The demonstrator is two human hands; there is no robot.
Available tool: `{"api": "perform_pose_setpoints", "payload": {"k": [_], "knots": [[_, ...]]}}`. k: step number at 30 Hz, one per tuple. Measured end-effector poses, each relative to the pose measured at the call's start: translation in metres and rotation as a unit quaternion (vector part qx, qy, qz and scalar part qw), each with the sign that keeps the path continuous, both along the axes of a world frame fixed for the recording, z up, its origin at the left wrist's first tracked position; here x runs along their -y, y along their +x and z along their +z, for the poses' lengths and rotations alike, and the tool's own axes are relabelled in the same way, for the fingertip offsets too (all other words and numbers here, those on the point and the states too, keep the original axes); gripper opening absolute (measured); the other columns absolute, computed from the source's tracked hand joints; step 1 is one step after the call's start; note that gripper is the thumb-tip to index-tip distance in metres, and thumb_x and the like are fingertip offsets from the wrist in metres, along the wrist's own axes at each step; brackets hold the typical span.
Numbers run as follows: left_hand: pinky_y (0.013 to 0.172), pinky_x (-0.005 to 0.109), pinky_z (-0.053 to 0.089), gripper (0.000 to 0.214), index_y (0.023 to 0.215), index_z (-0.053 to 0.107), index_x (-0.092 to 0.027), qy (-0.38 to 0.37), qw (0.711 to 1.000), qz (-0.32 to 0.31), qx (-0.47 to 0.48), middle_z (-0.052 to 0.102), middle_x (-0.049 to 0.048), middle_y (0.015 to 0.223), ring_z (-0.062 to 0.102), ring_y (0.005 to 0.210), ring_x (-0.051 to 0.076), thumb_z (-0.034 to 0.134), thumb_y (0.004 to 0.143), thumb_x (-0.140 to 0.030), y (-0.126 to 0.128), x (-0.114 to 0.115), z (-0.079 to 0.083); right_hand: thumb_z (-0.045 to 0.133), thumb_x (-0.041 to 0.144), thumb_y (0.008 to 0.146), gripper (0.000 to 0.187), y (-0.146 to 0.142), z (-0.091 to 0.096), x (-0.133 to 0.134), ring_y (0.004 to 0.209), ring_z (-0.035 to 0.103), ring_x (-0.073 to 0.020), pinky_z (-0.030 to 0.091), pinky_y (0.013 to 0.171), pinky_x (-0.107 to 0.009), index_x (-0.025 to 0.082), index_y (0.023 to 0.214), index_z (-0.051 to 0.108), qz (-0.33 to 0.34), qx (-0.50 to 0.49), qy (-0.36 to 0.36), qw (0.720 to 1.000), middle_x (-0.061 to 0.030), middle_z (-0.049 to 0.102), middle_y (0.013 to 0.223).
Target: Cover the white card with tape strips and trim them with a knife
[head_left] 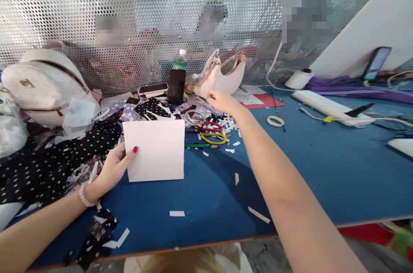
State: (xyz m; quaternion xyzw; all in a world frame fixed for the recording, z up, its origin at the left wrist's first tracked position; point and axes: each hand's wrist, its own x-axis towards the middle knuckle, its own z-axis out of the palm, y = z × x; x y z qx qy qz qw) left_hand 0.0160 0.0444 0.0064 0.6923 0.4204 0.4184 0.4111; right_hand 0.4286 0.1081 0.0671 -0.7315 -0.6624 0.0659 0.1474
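My left hand (114, 167) grips the left edge of a white sheet of card (156, 150), thumb on its face, holding it upright over the blue table (309, 169). My right hand (221, 100) is stretched far forward, fingers pinched together near a pale pink bag piece (222, 77) and a heap of patterned scraps (155, 109). What the fingers pinch is too small to make out. Scissors with red and yellow handles (213, 132) lie just right of the card, below my right hand.
A white backpack (45, 83) and black dotted fabric (48, 161) fill the left side. A phone (153, 88), a black box (176, 85) and a bottle (180, 60) stand at the back by the perforated metal screen (161, 6). A tape ring (275, 121) and power strip (325, 107) lie right.
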Motion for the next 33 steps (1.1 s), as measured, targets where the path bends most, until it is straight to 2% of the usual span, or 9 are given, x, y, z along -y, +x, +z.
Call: {"api": "perform_pose_setpoints", "payload": {"k": [6, 9, 15, 20, 24, 33], "knots": [[0.076, 0.036, 0.065, 0.074, 0.106, 0.078, -0.016, -0.009, 1.0, 0.002, 0.002, 0.082, 0.0121, 0.1, 0.077, 0.092, 0.03, 0.074, 0.079, -0.085, 0.0, 0.0, 0.0, 0.068, 0.042, 0.105, 0.037, 0.02, -0.001, 0.004, 0.115, 0.069, -0.027, 0.061, 0.097, -0.048, 0.02, 0.134, 0.066, -0.017, 0.039, -0.145, 0.989, -0.0101, 0.066, 0.137], [0.076, 0.037, 0.065, 0.073, 0.105, 0.078, -0.016, -0.011, 1.0, 0.001, 0.003, 0.082, 0.0118, 0.101, 0.077, 0.092, 0.03, 0.074, 0.079, -0.085, 0.0, -0.001, -0.001, 0.068, 0.043, 0.105, 0.036, 0.033, -0.002, 0.008, 0.115, 0.069, -0.0276, 0.061, 0.097, -0.047, 0.02, 0.133, 0.067, -0.018, 0.045, -0.193, 0.98, -0.0093, 0.066, 0.136], [0.076, 0.037, 0.065, 0.073, 0.106, 0.078, -0.017, -0.016, 1.0, -0.003, 0.009, 0.082, 0.0123, 0.102, 0.077, 0.094, 0.031, 0.075, 0.079, -0.084, -0.002, -0.003, -0.004, 0.066, 0.041, 0.107, 0.032, 0.049, -0.012, 0.008, 0.115, 0.068, -0.026, 0.06, 0.098, -0.046, 0.022, 0.132, 0.067, -0.006, 0.065, -0.2, 0.978, -0.0094, 0.066, 0.138], [0.08, 0.037, 0.065, 0.072, 0.107, 0.077, -0.017, -0.017, 1.0, -0.008, 0.011, 0.082, 0.0129, 0.106, 0.077, 0.098, 0.031, 0.075, 0.08, -0.083, -0.002, -0.002, -0.005, 0.07, 0.041, 0.104, 0.039, 0.047, -0.024, -0.002, 0.116, 0.068, -0.0266, 0.061, 0.097, -0.048, 0.02, 0.136, 0.065, -0.062, 0.1, -0.226, 0.967, -0.0109, 0.065, 0.138], [0.083, 0.038, 0.065, 0.07, 0.108, 0.077, -0.017, -0.02, 1.0, -0.012, 0.012, 0.082, 0.0129, 0.108, 0.077, 0.1, 0.031, 0.075, 0.081, -0.082, -0.002, -0.002, -0.004, 0.07, 0.04, 0.104, 0.036, 0.046, -0.029, -0.007, 0.117, 0.068, -0.0261, 0.061, 0.097, -0.046, 0.022, 0.135, 0.066, -0.078, 0.102, -0.204, 0.971, -0.0105, 0.066, 0.138], [0.086, 0.04, 0.064, 0.071, 0.109, 0.077, -0.016, -0.026, 1.0, -0.008, 0.011, 0.082, 0.0131, 0.111, 0.076, 0.103, 0.032, 0.076, 0.081, -0.082, -0.004, -0.004, -0.008, 0.071, 0.041, 0.103, 0.04, 0.059, -0.038, -0.007, 0.116, 0.068, -0.0269, 0.061, 0.097, -0.047, 0.018, 0.135, 0.066, -0.111, 0.094, -0.065, 0.987, -0.0127, 0.066, 0.137]]}}
